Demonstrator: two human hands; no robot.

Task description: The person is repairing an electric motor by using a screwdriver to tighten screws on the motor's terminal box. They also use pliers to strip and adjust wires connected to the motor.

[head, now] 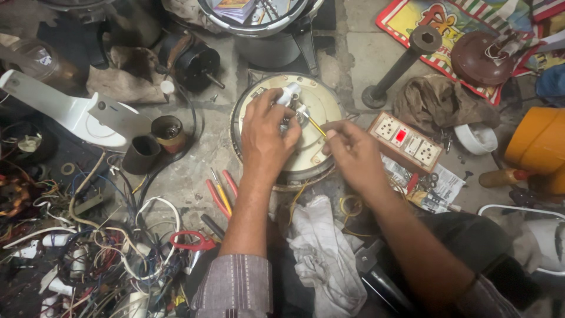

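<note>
A round cream-coloured appliance base (pixel 326 103) lies upside down on the stone floor in the middle of the view. My left hand (pixel 266 132) rests on it and grips a small white fitting (pixel 289 94) at its centre. My right hand (pixel 352 150) pinches a thin tool with a yellow shaft (pixel 316 126), whose tip points at that fitting. Both forearms reach in from the bottom edge.
Red-handled pliers (pixel 219 194) and red scissors (pixel 191 240) lie left of my left arm, beside a heap of tangled wires (pixel 100 247). A white rag (pixel 321 253) lies below. A wooden switch-and-socket board (pixel 405 141), brown cloth (pixel 444 103), metal pipe stand (pixel 400 65) and orange container (pixel 538 144) sit right.
</note>
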